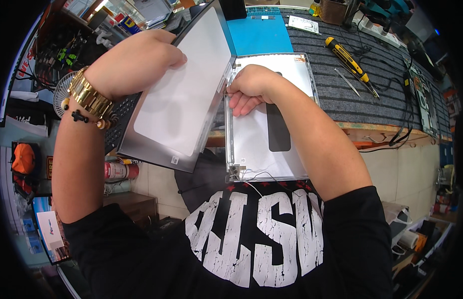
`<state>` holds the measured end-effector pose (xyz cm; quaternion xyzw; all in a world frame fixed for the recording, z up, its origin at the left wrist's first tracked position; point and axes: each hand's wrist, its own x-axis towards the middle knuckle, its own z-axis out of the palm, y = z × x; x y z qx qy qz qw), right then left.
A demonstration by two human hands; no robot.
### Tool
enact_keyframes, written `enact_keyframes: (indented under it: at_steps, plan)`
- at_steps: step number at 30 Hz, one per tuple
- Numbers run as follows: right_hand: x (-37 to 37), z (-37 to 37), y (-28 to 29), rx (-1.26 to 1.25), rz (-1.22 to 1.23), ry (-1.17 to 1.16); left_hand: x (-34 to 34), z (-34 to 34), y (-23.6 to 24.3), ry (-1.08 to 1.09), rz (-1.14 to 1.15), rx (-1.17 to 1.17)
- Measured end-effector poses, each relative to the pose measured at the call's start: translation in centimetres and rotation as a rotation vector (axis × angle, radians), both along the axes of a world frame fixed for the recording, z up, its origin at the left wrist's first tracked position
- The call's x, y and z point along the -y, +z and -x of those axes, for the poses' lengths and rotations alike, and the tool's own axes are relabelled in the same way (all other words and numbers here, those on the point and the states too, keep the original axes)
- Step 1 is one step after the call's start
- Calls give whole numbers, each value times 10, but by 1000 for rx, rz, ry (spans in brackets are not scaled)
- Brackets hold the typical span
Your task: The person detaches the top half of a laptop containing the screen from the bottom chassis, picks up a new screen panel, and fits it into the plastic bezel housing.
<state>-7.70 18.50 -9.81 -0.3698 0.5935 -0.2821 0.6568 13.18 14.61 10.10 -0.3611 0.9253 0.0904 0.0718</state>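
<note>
My left hand (147, 62) grips the upper left edge of a laptop screen panel (181, 94), thumb on its face. The panel is tilted up, dark-edged, with a large whitish area across it. To its right lies a silver laptop lid cover (254, 139), inner side up, with a black rounded strip (278, 127) on it. Over the cover's left edge is my right hand (254, 87), thumb and index finger pinched where panel and cover meet; what they hold is hidden. Its other fingers curl over the cover. Thin cables (261, 175) hang at the cover's near end.
On the striped grey bench mat (311, 60) lie a yellow-black screwdriver (352, 65), metal tweezers (347, 82), a silver drive (303, 25) and a blue mat (259, 37). A circuit board (423, 97) and black cables are at the right. Black keys (121, 119) show beside the panel's lower left.
</note>
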Motion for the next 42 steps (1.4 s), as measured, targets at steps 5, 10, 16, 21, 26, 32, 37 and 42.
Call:
enact_keyframes:
  at_steps: [5,10,16,21,26,32,37,42]
  plan:
    - [0,-3,1,-15,-4,2,-2,1,0,35,-20,-13]
    - [2,-4,0,-41,-12,-4,0,0,-3,67,-27,-38]
    - [0,-5,1,-49,-2,16,1,-2,-5,51,-7,-46]
    - [-2,-5,3,-51,32,16,5,-4,-7,52,-4,-76]
    - [-2,-5,1,-48,28,29,7,-6,-9,134,-79,-157]
    - [0,-4,2,-48,19,35,7,-4,-8,98,-57,-143]
    - [0,-5,4,-43,19,29,6,-7,-8,57,-34,-130]
    - [-2,-4,5,-30,24,29,5,-7,-9,84,-84,-157]
